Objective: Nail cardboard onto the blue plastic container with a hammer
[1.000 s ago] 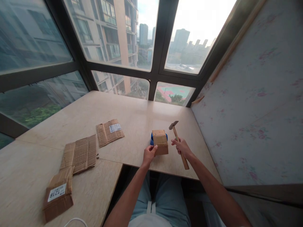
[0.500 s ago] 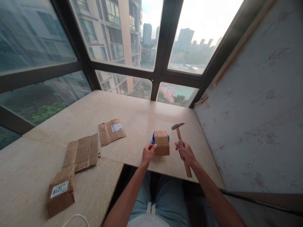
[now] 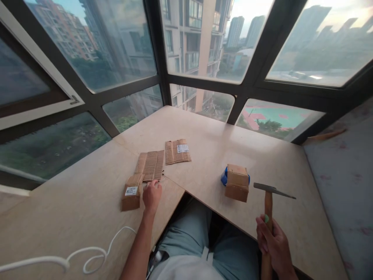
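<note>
Clearly, the right hand (image 3: 273, 240) is wrapped around the hammer (image 3: 268, 208), to the right of the box (image 3: 236, 190), which sits on the tabletop (image 3: 204, 186) against something blue (image 3: 223, 177). Well left of the box, the left hand (image 3: 152, 196) meets a sheet's (image 3: 150, 165) near edge; whether it grips, I cannot tell. A carton (image 3: 131, 194) lies farther left of the box.
</note>
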`<action>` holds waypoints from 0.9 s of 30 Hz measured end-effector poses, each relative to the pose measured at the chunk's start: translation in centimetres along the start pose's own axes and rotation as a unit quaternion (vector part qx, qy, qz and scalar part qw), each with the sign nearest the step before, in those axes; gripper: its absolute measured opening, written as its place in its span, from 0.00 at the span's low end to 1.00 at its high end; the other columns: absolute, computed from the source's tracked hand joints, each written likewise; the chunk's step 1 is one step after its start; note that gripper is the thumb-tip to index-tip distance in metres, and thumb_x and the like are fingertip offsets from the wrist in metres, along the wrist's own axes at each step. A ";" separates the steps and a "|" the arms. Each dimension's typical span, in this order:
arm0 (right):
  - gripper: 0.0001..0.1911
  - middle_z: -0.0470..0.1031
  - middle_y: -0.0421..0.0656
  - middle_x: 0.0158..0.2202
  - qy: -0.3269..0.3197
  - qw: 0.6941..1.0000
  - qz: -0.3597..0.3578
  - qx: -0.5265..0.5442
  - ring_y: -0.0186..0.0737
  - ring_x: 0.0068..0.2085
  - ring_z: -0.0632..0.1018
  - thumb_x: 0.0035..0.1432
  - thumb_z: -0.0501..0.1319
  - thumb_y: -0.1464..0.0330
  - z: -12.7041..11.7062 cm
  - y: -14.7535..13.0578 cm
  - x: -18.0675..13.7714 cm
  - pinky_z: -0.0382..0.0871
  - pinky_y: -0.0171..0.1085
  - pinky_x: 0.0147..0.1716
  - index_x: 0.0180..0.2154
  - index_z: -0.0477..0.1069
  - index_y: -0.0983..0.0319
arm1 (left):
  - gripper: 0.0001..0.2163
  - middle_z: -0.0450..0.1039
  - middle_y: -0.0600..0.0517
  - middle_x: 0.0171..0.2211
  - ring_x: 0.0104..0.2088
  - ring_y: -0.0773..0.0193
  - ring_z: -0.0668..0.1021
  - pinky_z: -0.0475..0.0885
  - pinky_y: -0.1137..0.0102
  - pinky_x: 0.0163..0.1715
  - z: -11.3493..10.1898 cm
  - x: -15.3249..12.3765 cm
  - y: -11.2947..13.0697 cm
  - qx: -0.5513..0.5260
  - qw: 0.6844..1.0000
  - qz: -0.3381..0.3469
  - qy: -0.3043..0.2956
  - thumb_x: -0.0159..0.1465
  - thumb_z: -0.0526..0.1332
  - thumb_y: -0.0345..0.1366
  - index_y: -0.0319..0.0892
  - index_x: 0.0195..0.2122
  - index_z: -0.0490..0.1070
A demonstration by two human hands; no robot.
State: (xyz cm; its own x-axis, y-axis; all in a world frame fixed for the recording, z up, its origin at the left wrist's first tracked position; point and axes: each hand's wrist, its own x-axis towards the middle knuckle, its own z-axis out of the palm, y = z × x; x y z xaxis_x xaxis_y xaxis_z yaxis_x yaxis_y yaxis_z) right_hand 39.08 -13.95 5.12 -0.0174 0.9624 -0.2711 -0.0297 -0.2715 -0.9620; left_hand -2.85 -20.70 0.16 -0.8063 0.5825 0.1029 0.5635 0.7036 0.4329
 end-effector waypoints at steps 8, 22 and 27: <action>0.23 0.60 0.29 0.15 0.007 1.000 0.001 0.029 0.23 0.11 0.56 0.48 0.71 0.54 1.5 -0.1 -0.6 0.54 0.25 0.06 0.34 0.65 0.60 | 0.18 0.77 0.41 0.43 0.44 0.50 0.78 0.70 0.62 0.43 1.2 0.4 -0.9 0.028 0.999 -0.009 0.022 0.62 0.61 0.40 0.38 0.51 0.72; 0.23 0.58 0.28 0.16 0.025 0.998 0.033 0.036 0.23 0.11 0.55 0.48 0.71 0.54 1.8 1.9 -2.2 0.53 0.25 0.06 0.33 0.63 0.60 | 0.15 0.77 0.42 0.38 0.39 0.54 0.77 0.69 0.65 0.40 0.7 4.8 -2.6 0.046 0.994 0.068 0.068 0.67 0.54 0.40 0.41 0.40 0.80; 0.23 0.58 0.28 0.17 0.030 0.998 0.037 0.045 0.23 0.12 0.56 0.48 0.71 0.55 2.8 1.8 -2.2 0.53 0.25 0.06 0.32 0.63 0.60 | 0.13 0.79 0.44 0.39 0.39 0.54 0.78 0.70 0.64 0.42 0.6 4.5 -3.0 0.040 0.993 0.109 0.021 0.65 0.56 0.40 0.43 0.40 0.80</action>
State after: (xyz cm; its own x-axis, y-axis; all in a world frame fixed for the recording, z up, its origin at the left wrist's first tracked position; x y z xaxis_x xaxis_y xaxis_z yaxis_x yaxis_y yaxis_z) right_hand 36.27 -16.60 4.08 0.0376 0.9378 -0.3451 -0.1196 -0.3386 -0.9333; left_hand -8.02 -19.97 -1.24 -0.6698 0.7081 0.2237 0.7363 0.5941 0.3239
